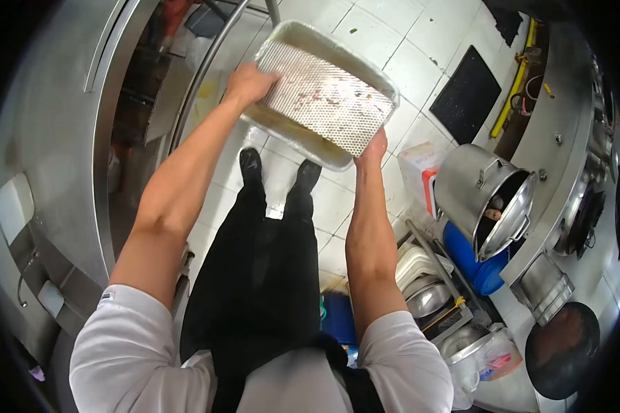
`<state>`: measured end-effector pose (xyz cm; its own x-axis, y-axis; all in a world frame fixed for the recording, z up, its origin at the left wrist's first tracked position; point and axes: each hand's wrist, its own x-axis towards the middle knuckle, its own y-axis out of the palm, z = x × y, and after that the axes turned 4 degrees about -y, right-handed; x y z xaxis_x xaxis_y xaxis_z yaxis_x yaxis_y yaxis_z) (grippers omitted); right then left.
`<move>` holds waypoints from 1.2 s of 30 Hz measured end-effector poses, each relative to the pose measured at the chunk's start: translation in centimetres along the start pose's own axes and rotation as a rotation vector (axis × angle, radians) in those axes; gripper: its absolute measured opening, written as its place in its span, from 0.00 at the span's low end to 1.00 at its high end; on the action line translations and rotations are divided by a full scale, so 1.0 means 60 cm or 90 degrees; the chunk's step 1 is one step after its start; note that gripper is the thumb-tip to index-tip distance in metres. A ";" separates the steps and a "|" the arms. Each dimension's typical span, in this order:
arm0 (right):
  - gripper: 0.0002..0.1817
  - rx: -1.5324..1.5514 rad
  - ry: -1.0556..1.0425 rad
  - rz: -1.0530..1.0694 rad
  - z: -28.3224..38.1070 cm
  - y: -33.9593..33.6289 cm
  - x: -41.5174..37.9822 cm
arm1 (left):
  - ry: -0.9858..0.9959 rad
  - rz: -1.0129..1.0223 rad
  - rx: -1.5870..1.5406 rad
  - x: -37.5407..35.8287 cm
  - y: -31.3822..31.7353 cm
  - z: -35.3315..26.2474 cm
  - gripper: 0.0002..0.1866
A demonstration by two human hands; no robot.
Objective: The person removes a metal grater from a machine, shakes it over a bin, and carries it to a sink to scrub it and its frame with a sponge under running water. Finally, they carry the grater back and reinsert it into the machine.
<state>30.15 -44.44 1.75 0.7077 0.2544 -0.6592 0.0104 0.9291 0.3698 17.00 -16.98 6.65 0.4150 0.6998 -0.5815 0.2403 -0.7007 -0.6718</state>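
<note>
I hold a deep rectangular pan (297, 140) above the floor, tilted in the head view. A perforated metal sheet (327, 93) with brownish specks lies across it. My left hand (250, 84) grips the left side, its thumb over the sheet and its other fingers hidden. At the lower right corner my right hand (373, 148) is closed on the pan's rim by the sheet's corner; most of its fingers are hidden underneath.
A large steel pot (465, 182) with a tilted lid (510, 220) stands at right, near a steel counter (554, 117). Below are a blue container (461, 251) and a rack with bowls. A curved metal rail (193, 89) and steel appliance (69, 124) are at left. A black mat (466, 95) lies on white tiles.
</note>
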 end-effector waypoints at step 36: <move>0.24 0.046 -0.061 -0.080 0.032 0.017 -0.107 | 0.147 -0.041 0.039 -0.106 -0.115 -0.078 0.26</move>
<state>26.99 -45.66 7.62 0.7619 0.1081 -0.6386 0.1510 0.9291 0.3375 16.81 -17.26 17.14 0.5925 0.6869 -0.4208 0.2221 -0.6415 -0.7343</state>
